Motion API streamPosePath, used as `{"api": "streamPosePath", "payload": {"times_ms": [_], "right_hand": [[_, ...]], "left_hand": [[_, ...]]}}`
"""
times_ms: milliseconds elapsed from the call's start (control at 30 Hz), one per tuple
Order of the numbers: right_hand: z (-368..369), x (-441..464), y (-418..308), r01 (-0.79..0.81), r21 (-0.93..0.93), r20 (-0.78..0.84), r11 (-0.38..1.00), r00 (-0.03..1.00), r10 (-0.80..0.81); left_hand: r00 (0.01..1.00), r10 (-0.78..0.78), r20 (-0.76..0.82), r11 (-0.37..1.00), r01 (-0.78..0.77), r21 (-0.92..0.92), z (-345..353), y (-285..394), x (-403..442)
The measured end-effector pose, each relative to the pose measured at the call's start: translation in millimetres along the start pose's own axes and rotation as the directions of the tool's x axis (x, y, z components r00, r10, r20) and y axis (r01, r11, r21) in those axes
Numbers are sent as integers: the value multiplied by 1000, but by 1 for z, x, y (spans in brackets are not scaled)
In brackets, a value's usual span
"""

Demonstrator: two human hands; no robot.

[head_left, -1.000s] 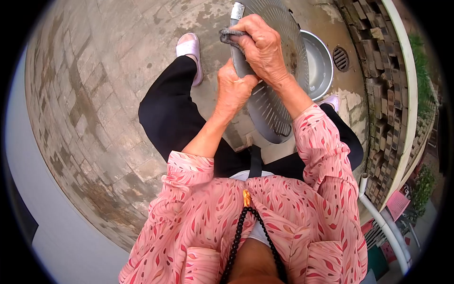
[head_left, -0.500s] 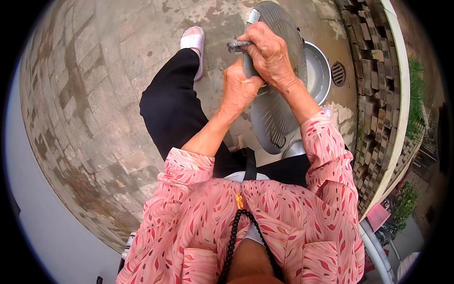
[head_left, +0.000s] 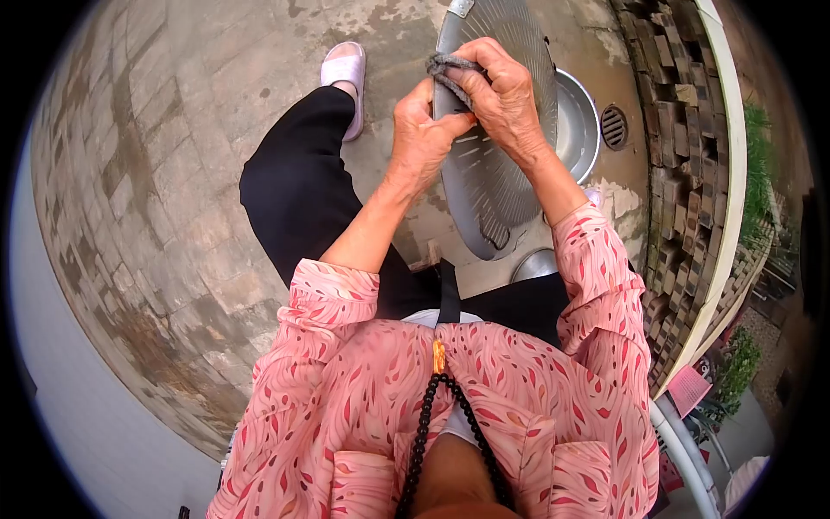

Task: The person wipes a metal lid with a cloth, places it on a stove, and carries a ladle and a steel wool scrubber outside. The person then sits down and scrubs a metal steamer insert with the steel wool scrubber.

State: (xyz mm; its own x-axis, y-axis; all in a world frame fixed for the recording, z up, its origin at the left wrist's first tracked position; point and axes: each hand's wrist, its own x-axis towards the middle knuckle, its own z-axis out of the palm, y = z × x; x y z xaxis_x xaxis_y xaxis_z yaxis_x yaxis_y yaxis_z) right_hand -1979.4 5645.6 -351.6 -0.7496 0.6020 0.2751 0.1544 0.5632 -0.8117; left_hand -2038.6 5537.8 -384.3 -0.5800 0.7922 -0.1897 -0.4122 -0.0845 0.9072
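Note:
A large grey metal pan with rows of slots (head_left: 510,186) is tilted up on its edge in front of me. My left hand (head_left: 422,130) grips its near-left rim, thumb over the edge. Pinched in my right hand (head_left: 501,95) is a dark grey cloth (head_left: 453,67), which lies over the same rim just above my left hand. The fingertips of my left hand are hidden behind the pan. A riveted metal patch (head_left: 461,8) shows on the rim at the top of the view.
Behind the pan on the right stands a metal basin (head_left: 577,125) with whitish contents. A round drain grate (head_left: 614,127) lies beside it, near a stacked brick wall (head_left: 683,173). A smaller metal bowl (head_left: 536,265) sits by my right leg. My slippered foot (head_left: 344,78) is at the left.
The cloth in my right hand has gone from sticking out past the rim to lying along it. The pan has shifted slightly left, and my left hand now sits closer to the right one.

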Motion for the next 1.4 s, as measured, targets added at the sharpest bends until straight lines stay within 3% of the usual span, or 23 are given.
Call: {"api": "streamPosePath", "payload": {"times_ms": [33, 133, 267, 333, 400, 467, 500, 600, 667, 800, 933, 967, 1000, 1067, 1133, 1200, 1267, 1400], "right_hand": [[-1, 7, 4, -53, 15, -39, 998, 998, 54], [3, 25, 17, -105, -62, -113, 993, 989, 98], [2, 2, 9, 73, -112, 14, 991, 997, -72], [0, -20, -6, 243, -105, 141, 964, 964, -227], [-7, 0, 2, 236, -115, 156, 965, 964, -217], [-9, 33, 23, 174, -324, 36, 930, 984, -172], [-8, 39, 29, 170, -303, -5, 938, 984, -180], [4, -3, -3, 242, -99, 72, 965, 969, -235], [5, -8, -6, 298, -122, 85, 947, 953, -289], [3, 43, 20, 217, -294, 27, 931, 975, -219], [12, 4, -5, 299, -141, 135, 944, 950, -281], [10, 2, -3, 274, -131, 141, 953, 956, -256], [7, -3, -2, 240, -126, 139, 962, 965, -223], [9, 30, 15, 265, -279, 66, 923, 964, -257], [13, 49, 26, 164, -327, -2, 931, 985, -175], [14, 21, 5, 223, -209, 49, 952, 975, -217], [13, -19, -13, 160, -63, 15, 985, 987, -160], [5, 10, 3, 249, -92, 78, 964, 967, -242]], "left_hand": [[995, -81, 58, 990, 88, -115, 3, 9, -9], [991, -98, 88, 985, 110, -135, 8, 0, -14], [997, -58, 56, 998, 56, 24, 7, -16, -8], [999, -41, 1, 994, 41, 105, 8, -16, -7], [999, -22, -32, 995, 25, 98, 10, -16, -8], [1000, 7, -30, 1000, -6, 9, 12, -11, -6], [999, 5, -48, 999, -3, 44, 12, -4, -8], [996, 21, -84, 947, 7, 321, 3, 2, -6], [997, 35, -72, 960, -13, 280, 2, -9, -2], [998, 34, -58, 997, -30, 71, 9, -5, -5], [981, 167, -102, 968, -143, 204, 6, -15, -3], [996, 79, -38, 960, -66, 272, 2, -17, -5], [997, 61, -46, 977, -50, 206, 1, -18, -6], [999, 23, -46, 997, -19, 68, 5, -13, -3], [998, 30, -54, 989, -22, 144, 6, 0, -7], [992, 80, -97, 980, -60, 191, 4, -1, -3], [990, 73, -122, 984, -52, 172, 5, -5, -4], [997, 29, -72, 983, -16, 185, 4, -16, -6]]}}
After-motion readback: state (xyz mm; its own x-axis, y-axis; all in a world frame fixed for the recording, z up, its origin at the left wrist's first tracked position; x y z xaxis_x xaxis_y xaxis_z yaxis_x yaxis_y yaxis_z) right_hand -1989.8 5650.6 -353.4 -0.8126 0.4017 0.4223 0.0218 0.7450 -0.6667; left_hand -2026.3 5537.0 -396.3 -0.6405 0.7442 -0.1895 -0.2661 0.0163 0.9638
